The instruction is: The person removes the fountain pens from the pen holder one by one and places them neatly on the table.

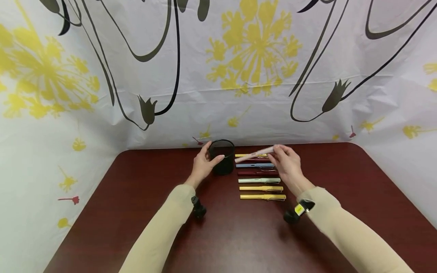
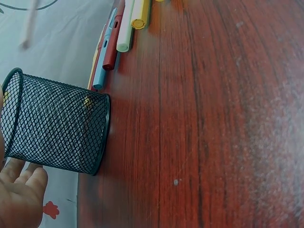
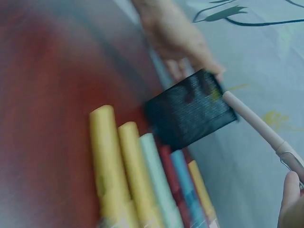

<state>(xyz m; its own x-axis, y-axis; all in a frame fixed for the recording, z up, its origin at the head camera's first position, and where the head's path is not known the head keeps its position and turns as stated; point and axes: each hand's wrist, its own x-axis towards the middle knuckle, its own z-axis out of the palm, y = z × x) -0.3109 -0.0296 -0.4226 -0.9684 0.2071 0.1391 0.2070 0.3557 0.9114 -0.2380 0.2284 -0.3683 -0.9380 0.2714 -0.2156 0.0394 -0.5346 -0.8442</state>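
Note:
A black mesh pen holder (image 1: 222,166) stands upright near the table's back edge. My left hand (image 1: 201,166) holds it from the left, thumb at the near side of the rim and fingers around the far side. In the left wrist view those fingers (image 2: 33,183) show beside the mesh wall. My right hand (image 1: 288,165) pinches a pale pink pen (image 1: 252,155) by its clip end. The pen slants down leftward, its free end just right of the holder; in the right wrist view that end (image 3: 230,97) overlaps the holder's rim.
Several pens lie in a row right of the holder: a yellow pen (image 1: 240,155) at the back, then dark red, a blue pen (image 1: 252,165), another dark red pen (image 1: 254,173), a light green pen (image 1: 257,180) and two yellow. A patterned cloth (image 1: 191,125) hangs behind the table (image 1: 218,235).

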